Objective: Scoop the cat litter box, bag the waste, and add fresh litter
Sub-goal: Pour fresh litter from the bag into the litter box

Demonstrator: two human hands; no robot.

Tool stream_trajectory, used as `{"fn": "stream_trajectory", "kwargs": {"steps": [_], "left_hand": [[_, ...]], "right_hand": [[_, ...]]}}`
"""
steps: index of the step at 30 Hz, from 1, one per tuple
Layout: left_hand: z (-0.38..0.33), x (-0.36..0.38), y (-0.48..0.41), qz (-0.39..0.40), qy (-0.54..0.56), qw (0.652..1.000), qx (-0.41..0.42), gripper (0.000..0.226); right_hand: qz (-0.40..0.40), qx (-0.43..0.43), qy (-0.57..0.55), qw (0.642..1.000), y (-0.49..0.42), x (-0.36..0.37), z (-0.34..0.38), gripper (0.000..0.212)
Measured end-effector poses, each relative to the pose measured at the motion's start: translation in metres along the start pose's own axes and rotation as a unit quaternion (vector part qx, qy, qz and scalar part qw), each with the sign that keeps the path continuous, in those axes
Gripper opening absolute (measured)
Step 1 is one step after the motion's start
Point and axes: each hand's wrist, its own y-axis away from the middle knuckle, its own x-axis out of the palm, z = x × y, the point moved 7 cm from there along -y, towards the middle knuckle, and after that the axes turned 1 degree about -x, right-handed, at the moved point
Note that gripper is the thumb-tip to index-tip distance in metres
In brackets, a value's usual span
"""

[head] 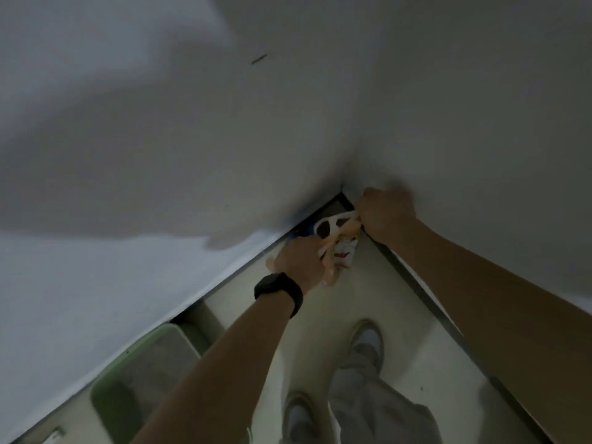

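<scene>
A crumpled plastic bag (341,248), white and pale orange with red print, hangs in the room's corner between my two hands. My left hand (301,261), with a black watch on its wrist, grips the bag's lower part. My right hand (386,213) grips the bag's white handle loops higher up, near the right wall. The green litter box (109,392) holding grey litter stands on the floor at the lower left, along the left wall. A bit of something blue shows behind the bag; I cannot tell what it is.
Two white walls meet in the corner behind the bag, with dark skirting (416,283) along the right one. My shoes (366,342) and grey trousers stand on the pale floor (320,331) below my hands. The scene is dim and blurred.
</scene>
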Motion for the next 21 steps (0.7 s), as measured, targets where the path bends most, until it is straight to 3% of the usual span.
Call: {"fn": "stream_trajectory", "kwargs": {"steps": [3, 5, 7, 8, 11, 14, 16, 19, 21], "left_hand": [[0.017, 0.006, 0.042, 0.035, -0.048, 0.998, 0.011, 0.020], [0.025, 0.013, 0.079, 0.080, -0.082, 0.993, 0.019, 0.033], [0.023, 0.008, 0.122, 0.090, -0.117, 0.989, 0.030, 0.040], [0.019, 0.000, 0.145, 0.075, -0.137, 0.987, 0.038, 0.042], [0.000, -0.045, 0.228, 0.013, -0.183, 0.980, 0.071, 0.042], [-0.021, -0.099, 0.311, -0.039, -0.209, 0.971, 0.112, 0.037], [-0.034, -0.125, 0.370, -0.039, -0.164, 0.977, 0.132, 0.038], [-0.048, -0.144, 0.447, 0.001, -0.097, 0.985, 0.144, 0.070], [-0.055, -0.132, 0.488, 0.024, -0.142, 0.976, 0.166, 0.089]], "right_hand": [[-0.049, -0.038, -0.035, 0.997, 0.059, 0.013, 0.025, 0.013], [-0.106, -0.069, -0.102, 0.987, 0.112, 0.006, 0.043, 0.031], [-0.068, -0.034, -0.138, 0.987, 0.161, 0.006, 0.051, 0.019], [-0.048, -0.021, -0.164, 0.985, 0.186, 0.000, 0.056, 0.006], [-0.038, 0.020, -0.191, 0.981, 0.255, -0.042, 0.067, 0.021], [-0.058, -0.001, -0.170, 0.984, 0.336, -0.110, 0.087, 0.027], [-0.073, -0.026, -0.186, 0.979, 0.395, -0.139, 0.099, 0.024], [-0.076, -0.038, -0.168, 0.982, 0.476, -0.170, 0.108, 0.023], [-0.077, -0.024, -0.148, 0.986, 0.528, -0.183, 0.110, 0.026]]}}
